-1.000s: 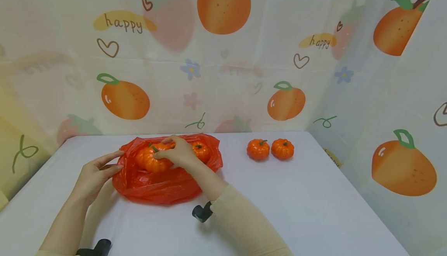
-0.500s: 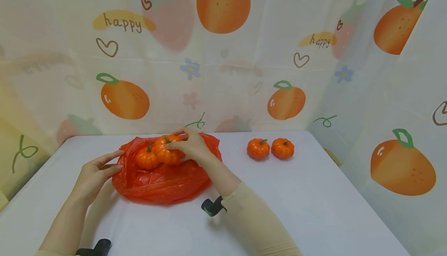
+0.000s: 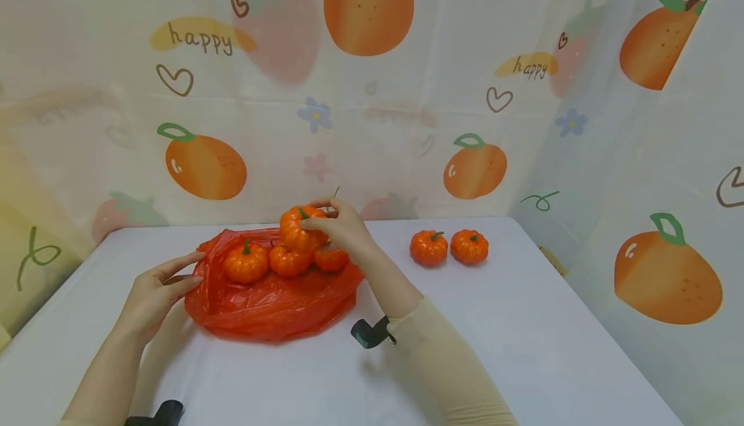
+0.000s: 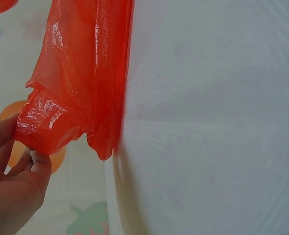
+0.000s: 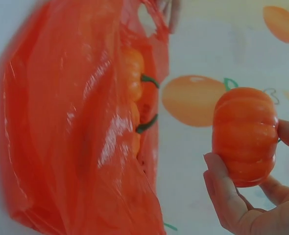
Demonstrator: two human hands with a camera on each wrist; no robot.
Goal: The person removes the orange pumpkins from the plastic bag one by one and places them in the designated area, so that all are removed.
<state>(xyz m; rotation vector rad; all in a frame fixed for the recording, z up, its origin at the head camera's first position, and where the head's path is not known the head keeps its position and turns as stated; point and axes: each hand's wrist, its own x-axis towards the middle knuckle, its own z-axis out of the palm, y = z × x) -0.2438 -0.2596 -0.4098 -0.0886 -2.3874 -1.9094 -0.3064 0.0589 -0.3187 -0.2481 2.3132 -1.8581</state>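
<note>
A crinkled red plastic bag lies on the table with its mouth spread. My left hand pinches the bag's left edge; the left wrist view has the thin plastic between its fingers. Above the bag, my right hand grips a small orange pumpkin with a green stem. In the right wrist view this ribbed pumpkin is apart from the bag, thumb and fingers around it. Inside the bag's mouth sit a pumpkin at left, another pumpkin and a partly covered pumpkin.
Right of the bag, a pumpkin and a second pumpkin stand side by side near the far edge of the white table. A fruit-printed curtain hangs behind the table and along its sides.
My right hand has lifted the pumpkin out of the bag, up and to the right, uncovering the pumpkins beneath. My left hand stays at the bag's edge.
</note>
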